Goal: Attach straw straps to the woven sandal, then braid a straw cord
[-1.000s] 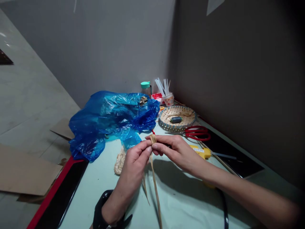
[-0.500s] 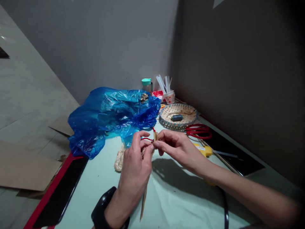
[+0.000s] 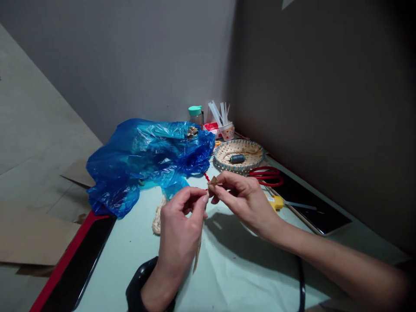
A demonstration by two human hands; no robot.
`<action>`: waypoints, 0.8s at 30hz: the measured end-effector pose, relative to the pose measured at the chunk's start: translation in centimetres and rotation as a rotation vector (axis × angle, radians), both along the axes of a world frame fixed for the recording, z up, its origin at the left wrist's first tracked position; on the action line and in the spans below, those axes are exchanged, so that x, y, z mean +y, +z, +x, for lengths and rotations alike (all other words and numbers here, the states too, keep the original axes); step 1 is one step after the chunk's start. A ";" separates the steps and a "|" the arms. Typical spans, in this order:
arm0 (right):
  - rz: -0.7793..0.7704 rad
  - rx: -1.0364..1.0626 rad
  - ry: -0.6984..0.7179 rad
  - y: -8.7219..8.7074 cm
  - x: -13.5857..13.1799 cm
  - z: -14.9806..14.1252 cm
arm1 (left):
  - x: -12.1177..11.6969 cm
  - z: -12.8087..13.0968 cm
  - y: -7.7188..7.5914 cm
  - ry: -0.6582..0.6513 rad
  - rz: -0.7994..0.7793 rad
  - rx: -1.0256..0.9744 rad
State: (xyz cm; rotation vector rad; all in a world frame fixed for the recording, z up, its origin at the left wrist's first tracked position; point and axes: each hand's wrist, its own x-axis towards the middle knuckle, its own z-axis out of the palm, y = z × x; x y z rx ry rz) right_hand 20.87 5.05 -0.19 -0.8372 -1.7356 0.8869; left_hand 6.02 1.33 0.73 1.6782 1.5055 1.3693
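Note:
My left hand (image 3: 182, 227) and my right hand (image 3: 247, 201) meet over the table, both closed in a pinch. Between their fingertips is a thin tan strip (image 3: 214, 181) that looks like dried husk; its upper end is folded at my right fingers. A long tan tail (image 3: 196, 258) hangs below my left hand. Close by the right fingertips runs a twisted red cord (image 3: 207, 177), its lower part hidden by the fingers. Left of my left hand lies a braided pale fibre piece (image 3: 157, 220), partly covered by that hand.
A crumpled blue plastic bag (image 3: 146, 151) spreads at the back left. Behind the right hand are a woven tray (image 3: 224, 164) with a thread spool (image 3: 237, 159), red-handled scissors (image 3: 266, 175) and a yellow glue gun (image 3: 276, 202). A cup of glue sticks (image 3: 226, 131) stands near the wall.
The tan strip's upper end, upright before, now leans over at my right fingers. My left fingers have drawn closer into a pinch, slightly lower. The view has shifted a little to the right.

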 end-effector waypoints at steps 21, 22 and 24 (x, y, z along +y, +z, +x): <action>-0.215 0.319 0.160 0.7 0.2 -0.3 | -0.3 0.7 -1.1 0.072 0.215 -0.039; -0.227 0.304 0.191 0.7 0.2 -0.3 | 0.0 0.6 -1.0 -0.014 0.079 -0.171; -0.278 0.292 0.286 0.5 0.2 -0.2 | 0.5 0.4 -0.9 -0.245 -0.182 -0.404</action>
